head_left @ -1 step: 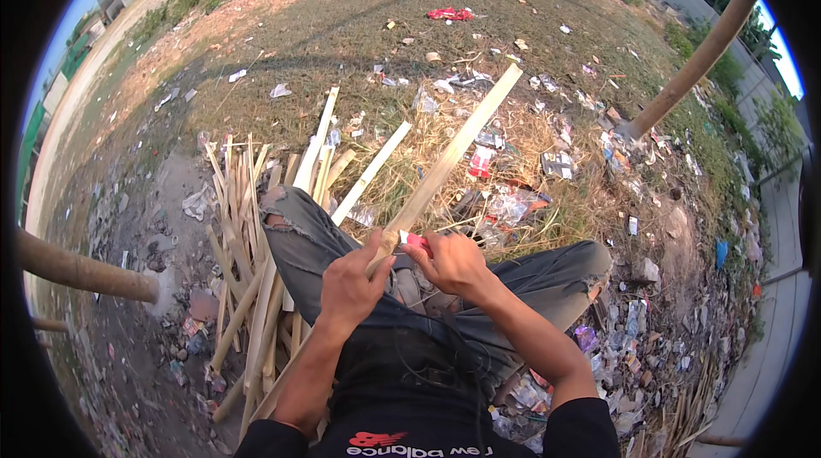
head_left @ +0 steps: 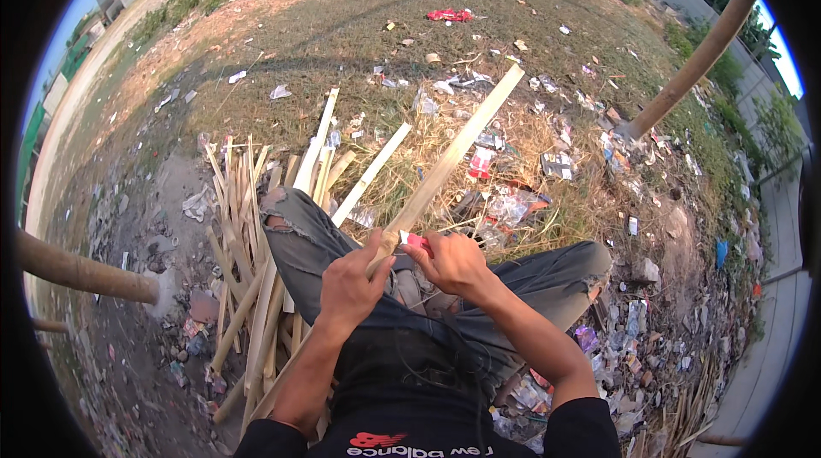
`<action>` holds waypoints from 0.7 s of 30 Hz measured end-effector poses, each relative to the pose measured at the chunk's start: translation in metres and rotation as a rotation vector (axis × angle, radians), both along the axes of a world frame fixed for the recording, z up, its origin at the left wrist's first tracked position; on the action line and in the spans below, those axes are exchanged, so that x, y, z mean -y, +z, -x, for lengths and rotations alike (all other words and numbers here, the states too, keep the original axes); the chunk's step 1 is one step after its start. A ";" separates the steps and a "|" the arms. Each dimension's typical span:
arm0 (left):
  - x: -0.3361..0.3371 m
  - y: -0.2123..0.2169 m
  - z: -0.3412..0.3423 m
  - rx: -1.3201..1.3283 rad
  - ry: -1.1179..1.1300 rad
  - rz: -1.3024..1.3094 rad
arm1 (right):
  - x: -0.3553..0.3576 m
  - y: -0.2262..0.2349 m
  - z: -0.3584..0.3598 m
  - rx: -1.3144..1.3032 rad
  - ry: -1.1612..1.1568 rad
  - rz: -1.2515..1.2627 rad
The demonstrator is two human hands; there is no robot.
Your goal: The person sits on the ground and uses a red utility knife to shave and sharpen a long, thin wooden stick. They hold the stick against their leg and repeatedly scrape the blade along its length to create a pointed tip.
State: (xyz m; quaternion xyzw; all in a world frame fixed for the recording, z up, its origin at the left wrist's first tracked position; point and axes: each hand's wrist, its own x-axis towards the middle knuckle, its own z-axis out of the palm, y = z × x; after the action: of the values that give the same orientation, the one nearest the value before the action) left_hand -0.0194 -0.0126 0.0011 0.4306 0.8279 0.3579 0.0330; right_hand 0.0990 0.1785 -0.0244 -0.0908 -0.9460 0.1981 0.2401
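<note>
I sit cross-legged with a long split bamboo strip (head_left: 457, 154) slanting up and away to the right from my lap. My left hand (head_left: 352, 284) is closed around its near end, just below a knot. In my right hand (head_left: 456, 263) is a red-handled knife (head_left: 416, 242), its short bright blade touching the strip's right side beside the knot. My fingers hide most of the handle. Between my left knee and the held piece, another bamboo strip (head_left: 372, 174) lies pointing away. A pile of bamboo strips (head_left: 248, 287) spreads along my left side.
Thick poles stand at the left (head_left: 90, 270) and far right (head_left: 697, 60). Dry grass and litter (head_left: 513, 201) lie ahead of my legs. More rubbish (head_left: 633, 347) and thin sticks (head_left: 680, 398) lie to my right, near a grey wall (head_left: 778, 347).
The far end of the held bamboo strip has shifted very slightly to the right. Both hands keep the same grip.
</note>
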 end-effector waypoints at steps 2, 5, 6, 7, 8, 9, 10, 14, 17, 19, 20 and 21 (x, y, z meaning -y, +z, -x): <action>0.002 0.001 0.002 -0.020 -0.013 0.014 | -0.007 0.000 0.002 -0.056 0.010 -0.027; 0.003 0.001 0.008 -0.042 -0.031 -0.003 | -0.019 0.006 0.006 -0.161 0.036 -0.070; 0.003 0.003 0.009 -0.039 -0.032 -0.014 | -0.020 0.009 0.009 -0.141 0.036 -0.065; 0.003 0.003 0.009 -0.031 -0.036 -0.024 | -0.021 0.011 0.011 -0.116 0.031 -0.059; 0.002 0.003 0.010 -0.033 -0.033 -0.024 | -0.022 0.013 0.013 -0.092 0.027 -0.052; 0.002 0.004 0.011 -0.035 -0.030 -0.024 | -0.024 0.013 0.014 -0.025 0.016 -0.004; 0.002 0.005 0.012 -0.039 -0.026 -0.026 | -0.027 0.014 0.016 0.041 0.006 0.043; 0.020 0.019 0.009 0.039 -0.055 0.054 | -0.075 0.025 0.025 0.241 -0.225 0.300; 0.047 0.015 -0.001 0.142 -0.119 0.056 | -0.155 0.022 0.003 0.212 -0.433 0.294; 0.061 0.013 -0.004 0.188 -0.107 0.096 | -0.162 0.022 0.004 0.229 -0.443 0.249; 0.063 0.014 -0.004 0.191 -0.125 0.088 | -0.175 0.017 0.000 0.221 -0.474 0.240; 0.065 0.016 -0.004 0.194 -0.141 0.081 | -0.190 0.013 -0.006 0.173 -0.532 0.276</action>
State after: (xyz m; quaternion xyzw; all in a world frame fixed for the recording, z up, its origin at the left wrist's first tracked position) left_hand -0.0155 -0.0774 0.0176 0.4493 0.8023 0.3610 0.1554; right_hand 0.1047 0.3688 -0.0116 -0.3832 -0.8703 0.2463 0.1874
